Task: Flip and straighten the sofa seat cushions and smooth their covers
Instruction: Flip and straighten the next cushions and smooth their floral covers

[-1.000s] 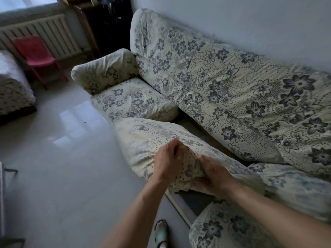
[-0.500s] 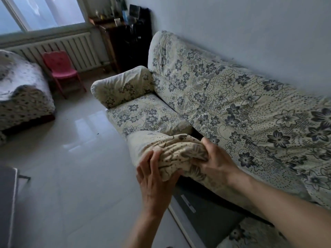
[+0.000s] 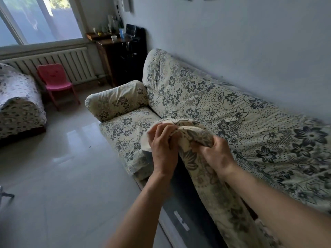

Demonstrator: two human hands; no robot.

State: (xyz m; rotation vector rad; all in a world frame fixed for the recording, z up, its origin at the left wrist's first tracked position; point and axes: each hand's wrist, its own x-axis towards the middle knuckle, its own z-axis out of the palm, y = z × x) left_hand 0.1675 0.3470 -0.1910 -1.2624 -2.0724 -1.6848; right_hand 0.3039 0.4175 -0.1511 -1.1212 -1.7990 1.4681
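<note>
A long sofa in a cream cover with dark flowers runs along the right wall. Its middle seat cushion (image 3: 200, 169) is lifted on edge, tilted up off the dark sofa base (image 3: 180, 199). My left hand (image 3: 162, 149) grips the cushion's raised front corner, fingers curled into the fabric. My right hand (image 3: 215, 154) grips the same top edge just to the right. The far seat cushion (image 3: 125, 131) lies flat beside the armrest (image 3: 116, 101). The backrest cover (image 3: 232, 122) is rumpled.
Glossy grey floor (image 3: 62, 176) spreads to the left. A pink child's chair (image 3: 55, 81) stands by a white radiator (image 3: 62, 61) under the window. A covered armchair (image 3: 18, 104) is at far left. A dark cabinet (image 3: 123, 59) with small items stands beyond the sofa.
Both hands raised the middle cushion from lying flat to standing tilted on edge, exposing the dark base beneath. My view lifted towards the window.
</note>
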